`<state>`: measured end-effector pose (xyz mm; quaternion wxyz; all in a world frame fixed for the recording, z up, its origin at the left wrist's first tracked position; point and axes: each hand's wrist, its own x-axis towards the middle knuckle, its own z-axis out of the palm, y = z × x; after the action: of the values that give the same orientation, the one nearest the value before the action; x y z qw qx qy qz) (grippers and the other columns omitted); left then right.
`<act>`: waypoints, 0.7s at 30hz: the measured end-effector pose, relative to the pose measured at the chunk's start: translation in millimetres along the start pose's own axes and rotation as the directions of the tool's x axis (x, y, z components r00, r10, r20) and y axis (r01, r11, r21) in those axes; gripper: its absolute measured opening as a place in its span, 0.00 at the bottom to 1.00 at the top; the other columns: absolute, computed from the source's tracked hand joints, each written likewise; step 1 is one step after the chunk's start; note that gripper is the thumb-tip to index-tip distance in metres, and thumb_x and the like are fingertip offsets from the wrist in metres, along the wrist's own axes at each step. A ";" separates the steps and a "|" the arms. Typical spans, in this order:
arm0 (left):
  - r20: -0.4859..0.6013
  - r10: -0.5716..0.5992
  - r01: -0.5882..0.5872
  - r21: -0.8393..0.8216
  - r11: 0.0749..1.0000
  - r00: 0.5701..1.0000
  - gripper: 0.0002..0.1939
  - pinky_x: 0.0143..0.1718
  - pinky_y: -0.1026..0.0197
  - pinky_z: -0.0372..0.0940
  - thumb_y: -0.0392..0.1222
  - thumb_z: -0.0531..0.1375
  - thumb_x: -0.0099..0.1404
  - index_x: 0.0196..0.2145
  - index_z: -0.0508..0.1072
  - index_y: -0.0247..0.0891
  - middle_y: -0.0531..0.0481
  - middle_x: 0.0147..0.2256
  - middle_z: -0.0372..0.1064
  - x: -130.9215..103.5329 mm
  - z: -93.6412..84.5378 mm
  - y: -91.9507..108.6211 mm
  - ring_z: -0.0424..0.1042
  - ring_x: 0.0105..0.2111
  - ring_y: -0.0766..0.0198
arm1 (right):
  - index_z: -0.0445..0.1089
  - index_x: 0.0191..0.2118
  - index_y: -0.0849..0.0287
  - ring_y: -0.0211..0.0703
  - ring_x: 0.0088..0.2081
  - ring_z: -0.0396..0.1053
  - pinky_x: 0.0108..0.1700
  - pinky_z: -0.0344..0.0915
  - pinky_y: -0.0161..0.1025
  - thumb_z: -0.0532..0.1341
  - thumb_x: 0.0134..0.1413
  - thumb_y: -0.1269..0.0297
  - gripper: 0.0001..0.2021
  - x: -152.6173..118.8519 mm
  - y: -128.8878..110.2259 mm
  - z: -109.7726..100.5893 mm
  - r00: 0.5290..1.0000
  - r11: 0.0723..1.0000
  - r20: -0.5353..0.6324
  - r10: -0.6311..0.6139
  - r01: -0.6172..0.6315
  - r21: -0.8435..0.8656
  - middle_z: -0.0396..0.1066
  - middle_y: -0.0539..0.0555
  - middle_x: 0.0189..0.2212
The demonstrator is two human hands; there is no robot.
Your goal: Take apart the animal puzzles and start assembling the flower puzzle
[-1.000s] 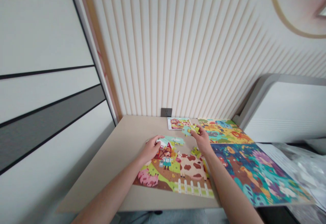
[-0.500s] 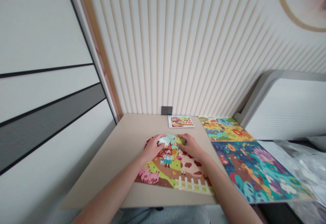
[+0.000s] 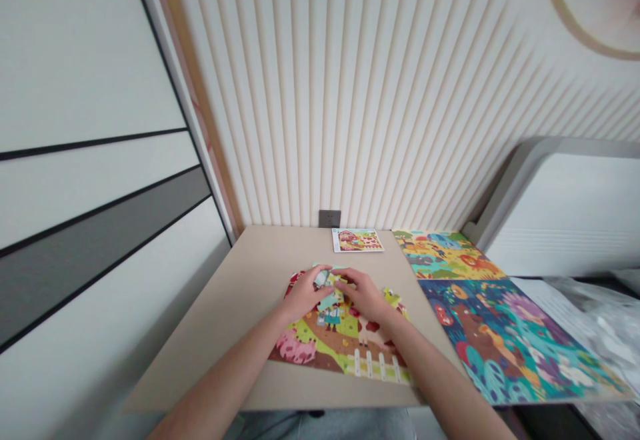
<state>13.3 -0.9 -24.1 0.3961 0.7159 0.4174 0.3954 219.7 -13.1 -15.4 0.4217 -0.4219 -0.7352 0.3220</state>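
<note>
A person's left hand point(image 3: 306, 292) and right hand point(image 3: 367, 295) pinch pale-blue and green puzzle pieces point(image 3: 329, 300) between their fingertips, over the upper part of a farm puzzle point(image 3: 345, 333) lying flat on a beige worktop point(image 3: 245, 293). Beyond it rests a small picture card point(image 3: 358, 241), while a jungle-coloured puzzle point(image 3: 500, 340) lies to the right, beside the person's right forearm.

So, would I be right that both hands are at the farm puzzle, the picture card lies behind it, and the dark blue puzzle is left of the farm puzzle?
Not quite: the head view shows the dark blue puzzle to the right of the farm puzzle. The left hand and right hand are indeed at the farm puzzle, with the picture card behind it.
</note>
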 end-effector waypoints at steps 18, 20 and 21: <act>-0.441 0.119 0.092 0.428 0.899 0.890 0.23 0.62 0.46 0.56 0.41 0.57 0.67 0.58 0.64 0.35 0.35 0.56 0.66 47.6 -49.7 -70.4 0.64 0.59 0.48 | 0.66 0.62 0.50 0.52 0.57 0.64 0.62 0.59 0.49 0.70 0.51 0.55 0.32 3.5 20.5 -5.7 1.000 0.942 0.014 0.003 0.002 -0.336 0.60 0.58 0.58; -0.452 0.128 0.104 0.453 0.885 0.883 0.22 0.64 0.42 0.51 0.40 0.57 0.67 0.57 0.66 0.34 0.33 0.57 0.65 46.9 -48.0 -70.7 0.59 0.62 0.45 | 0.68 0.60 0.50 0.48 0.54 0.67 0.60 0.62 0.46 0.68 0.54 0.60 0.27 3.8 20.8 -4.4 1.000 0.970 -0.020 0.000 -0.005 -0.245 0.57 0.57 0.58; -0.465 0.129 0.116 0.461 0.880 0.876 0.21 0.64 0.39 0.49 0.41 0.56 0.67 0.57 0.66 0.34 0.32 0.58 0.63 46.1 -47.7 -69.7 0.57 0.63 0.44 | 0.69 0.59 0.50 0.46 0.51 0.69 0.58 0.65 0.46 0.66 0.55 0.61 0.24 4.0 20.8 -3.7 0.999 0.980 -0.036 0.002 -0.010 -0.197 0.57 0.57 0.58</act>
<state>-33.7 75.9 -58.0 0.0901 0.6710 0.5842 0.4477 229.1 0.0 -29.7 0.3899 -0.4696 -0.7545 0.2411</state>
